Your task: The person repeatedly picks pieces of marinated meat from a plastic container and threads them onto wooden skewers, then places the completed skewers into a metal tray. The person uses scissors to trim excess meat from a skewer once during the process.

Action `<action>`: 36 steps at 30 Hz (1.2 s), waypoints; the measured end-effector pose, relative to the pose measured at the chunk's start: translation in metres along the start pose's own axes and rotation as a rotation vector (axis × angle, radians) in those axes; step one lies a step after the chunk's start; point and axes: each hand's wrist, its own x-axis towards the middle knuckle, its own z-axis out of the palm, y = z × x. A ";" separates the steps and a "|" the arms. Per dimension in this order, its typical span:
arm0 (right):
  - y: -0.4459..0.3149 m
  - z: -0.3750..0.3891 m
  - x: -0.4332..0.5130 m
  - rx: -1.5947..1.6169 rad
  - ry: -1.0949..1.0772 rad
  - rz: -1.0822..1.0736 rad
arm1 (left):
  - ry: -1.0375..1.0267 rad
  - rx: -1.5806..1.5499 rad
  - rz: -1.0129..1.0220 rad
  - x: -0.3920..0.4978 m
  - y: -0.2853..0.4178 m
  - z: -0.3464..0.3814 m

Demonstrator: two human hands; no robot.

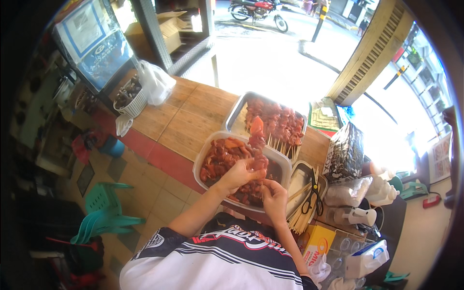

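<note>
Both hands are over a white plastic tub [197, 165] of raw, red marinated meat pieces [221, 156]. My left hand [244, 174] pinches the lower part of a raw meat skewer [257, 136], which stands upright with several pieces threaded on it. Just below and to the right, my right hand [273, 195] grips the thin end of its bamboo stick, mostly hidden by the fingers. Behind the tub, a metal tray [235, 117] holds a pile of finished meat skewers [277, 121], sticks towards me. At the right, bare bamboo sticks [301, 217] and black-handled scissors [314, 195] lie on a smaller metal tray [294, 174].
A white basket [132, 105] and a plastic bag [156, 83] stand on the wooden counter [192, 112] at the left. A black patterned bag [344, 152], wrapped packs and a yellow box [319, 241] crowd the right side. Green plastic stools [105, 214] stand on the floor.
</note>
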 end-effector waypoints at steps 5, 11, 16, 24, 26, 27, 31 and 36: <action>-0.005 0.007 -0.005 -0.084 0.009 -0.087 | 0.156 -0.349 0.016 0.027 0.026 -0.028; -0.014 0.015 -0.006 -0.235 0.049 -0.192 | 0.209 -0.258 -0.006 0.032 0.027 -0.032; -0.010 0.026 0.002 -0.279 0.060 -0.257 | 0.248 -0.186 0.003 0.029 0.028 -0.041; -0.026 0.036 0.140 -0.319 0.046 -0.143 | 0.321 0.067 0.085 0.007 0.029 -0.048; -0.028 0.023 0.147 -0.401 0.117 -0.174 | 0.358 0.119 0.105 0.001 0.030 -0.050; -0.028 0.014 0.146 -0.438 0.156 -0.147 | 0.336 0.106 0.169 -0.001 0.030 -0.053; 0.002 -0.043 0.089 -0.775 0.476 -0.114 | 0.439 0.286 0.229 -0.001 0.032 -0.075; 0.054 -0.074 0.050 -1.167 0.220 0.342 | 0.467 0.725 0.238 0.018 0.037 -0.077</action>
